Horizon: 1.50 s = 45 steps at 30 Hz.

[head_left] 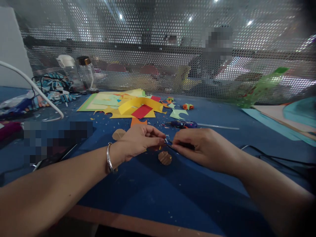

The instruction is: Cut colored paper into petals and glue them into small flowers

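Observation:
My left hand [138,141] is closed in a pinch over the middle of the table, with a small yellow piece [160,148] showing at its fingertips. My right hand [206,146] is closed around a thin dark tool [170,144], its tips close to the left fingertips. Most of that tool is hidden in the hand, so I cannot tell its exact kind. Just below the fingertips is a brown corrugated cardboard disc [165,158] with a yellow speck at its right edge. Another brown disc [118,134] lies behind my left wrist.
Colored paper sheets [111,113] and scraps are piled behind my hands. A blue glue gun [184,124] with a clear stick lies to their right. Two bottles [85,74] stand back left, near a phone [58,154]. A perforated metal screen [148,52] borders the blue table [138,197].

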Tool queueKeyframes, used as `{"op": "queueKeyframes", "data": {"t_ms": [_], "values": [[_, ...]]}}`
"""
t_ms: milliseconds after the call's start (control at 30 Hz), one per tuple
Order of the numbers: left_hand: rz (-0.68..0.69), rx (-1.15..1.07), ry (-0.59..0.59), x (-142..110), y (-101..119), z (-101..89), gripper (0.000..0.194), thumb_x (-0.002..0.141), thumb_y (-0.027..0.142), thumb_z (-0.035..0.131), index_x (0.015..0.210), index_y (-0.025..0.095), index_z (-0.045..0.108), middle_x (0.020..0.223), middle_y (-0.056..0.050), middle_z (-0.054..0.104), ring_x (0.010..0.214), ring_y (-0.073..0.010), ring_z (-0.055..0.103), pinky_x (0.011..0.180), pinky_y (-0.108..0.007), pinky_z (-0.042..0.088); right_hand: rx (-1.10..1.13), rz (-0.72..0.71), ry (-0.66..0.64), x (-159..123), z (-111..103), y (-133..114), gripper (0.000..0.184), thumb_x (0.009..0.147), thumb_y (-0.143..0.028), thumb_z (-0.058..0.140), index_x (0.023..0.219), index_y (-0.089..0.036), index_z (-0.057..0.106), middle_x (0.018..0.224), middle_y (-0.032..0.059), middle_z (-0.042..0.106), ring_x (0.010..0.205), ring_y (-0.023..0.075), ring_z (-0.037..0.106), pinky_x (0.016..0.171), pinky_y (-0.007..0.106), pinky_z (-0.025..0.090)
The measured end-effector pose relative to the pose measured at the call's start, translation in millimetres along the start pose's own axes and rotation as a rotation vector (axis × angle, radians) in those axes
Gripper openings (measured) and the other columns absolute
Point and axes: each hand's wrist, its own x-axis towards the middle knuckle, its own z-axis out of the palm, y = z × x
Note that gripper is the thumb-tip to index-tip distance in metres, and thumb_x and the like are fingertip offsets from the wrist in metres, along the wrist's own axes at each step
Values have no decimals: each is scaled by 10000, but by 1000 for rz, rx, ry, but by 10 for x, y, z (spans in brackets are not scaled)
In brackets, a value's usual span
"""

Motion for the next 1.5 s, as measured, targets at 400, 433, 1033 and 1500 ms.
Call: {"op": "queueKeyframes", "data": {"t_ms": [400,433,1033,1500], "values": [[496,662,45,-144,98,-31,203,910,229,537,992,238,723,826,14,742,773,-129,666,662,-206,463,93,44,-4,7,-28,23,208,924,-289,500,823,-189,652,691,7,640,596,128,539,556,251,366],[486,658,43,-137,94,-34,203,909,230,541,998,239,723,823,13,743,774,-132,668,664,-208,466,95,45,-7,8,-29,24,203,921,-289,505,823,-189,652,688,6,641,594,128,540,555,251,368],[176,248,-70,-14,11,-28,164,763,71,670,839,191,753,818,-13,766,782,-118,704,783,-241,544,250,147,-142,-5,-77,9,235,926,-350,514,827,-198,663,637,-18,610,520,102,512,507,226,361],[0,27,-135,-18,-25,-39,165,669,63,768,798,161,733,807,-18,738,775,-108,670,837,-285,515,144,13,-173,4,-62,15,216,932,-282,503,796,-198,647,711,-7,645,609,112,551,574,236,381]]}}
